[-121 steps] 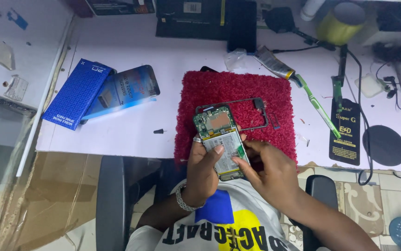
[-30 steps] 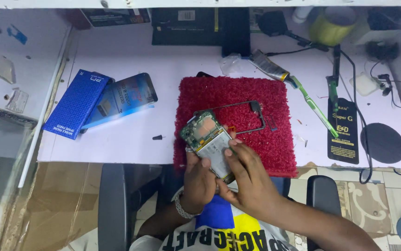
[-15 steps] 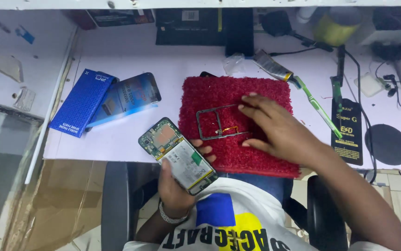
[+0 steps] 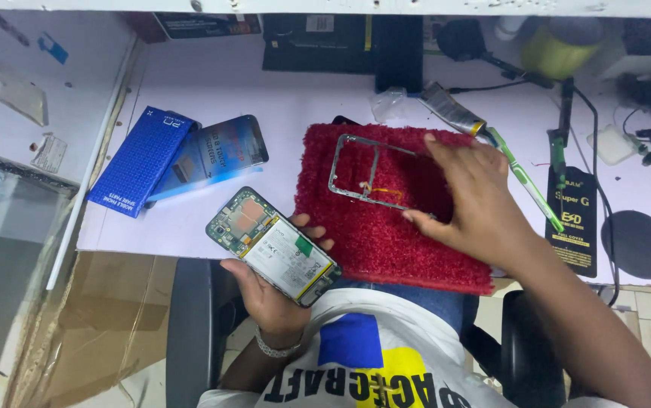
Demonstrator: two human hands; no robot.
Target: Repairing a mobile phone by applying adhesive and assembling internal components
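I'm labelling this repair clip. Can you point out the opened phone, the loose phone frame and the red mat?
opened phone [image 4: 274, 246], head view, on its exposed battery, held in the left hand.
phone frame [image 4: 335, 168], head view, on its left side rail.
red mat [image 4: 386, 245], head view, on bare pile below the frame.

The underside of the opened phone is hidden by the left hand beneath it. The right end of the thin frame is covered by the right hand, so how it is gripped cannot be told. The red mat's near right corner is masked by the forearm. At the far edge, dark boxes and a yellow-green cup are cut off — blurred too. The small parts on the phone's board are too fine to be told apart.
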